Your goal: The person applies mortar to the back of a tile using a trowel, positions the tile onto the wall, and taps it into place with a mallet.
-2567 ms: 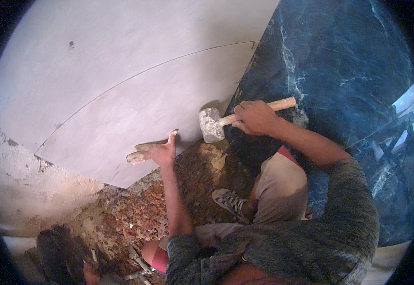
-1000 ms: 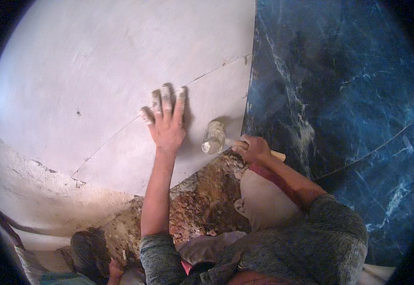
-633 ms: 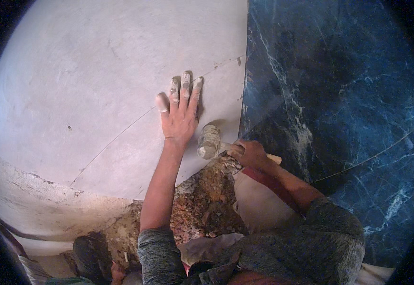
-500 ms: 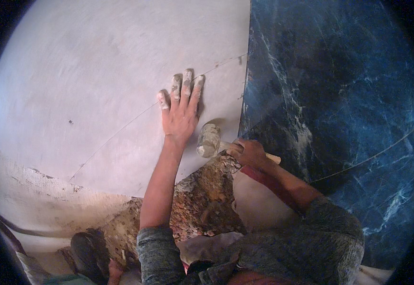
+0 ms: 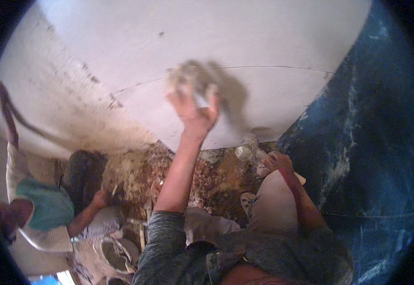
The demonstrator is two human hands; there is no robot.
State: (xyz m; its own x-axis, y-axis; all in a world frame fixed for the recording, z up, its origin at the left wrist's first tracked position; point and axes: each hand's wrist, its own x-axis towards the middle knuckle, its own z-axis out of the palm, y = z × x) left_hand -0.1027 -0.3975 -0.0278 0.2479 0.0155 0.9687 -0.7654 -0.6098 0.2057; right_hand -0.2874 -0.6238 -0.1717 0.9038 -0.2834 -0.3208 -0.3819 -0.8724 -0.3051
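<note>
Changed the left grip since the earlier frame, from fingers laid flat and straight on the large smooth white panel to a bent, blurred pose over that same surface, near its thin dark line. Swung the view as well, bringing in more of the left side. Throws a broad shadow rightward from the left grip, so perhaps stands slightly off the white panel; cannot tell contact for certain through the blur. Shows nothing held there, with thumb and fingers parted fairly wide, possibly to spread pressure or steady the body. Holds, in the closed right grip, a wooden-handled mallet with a pale, crusted cylindrical head. Keeps this mallet low, at the white panel's near edge, with the handle end pointing near and right; probably grasps it close to the head for control in a tight space. Meets, on the right, the dark blue marbled panel with white veins. Shows loose reddish-brown rubble below the near edge of the white panel. Includes, at near left, a crouching co-worker in a teal-and-white top, well apart from the mallet.
</note>
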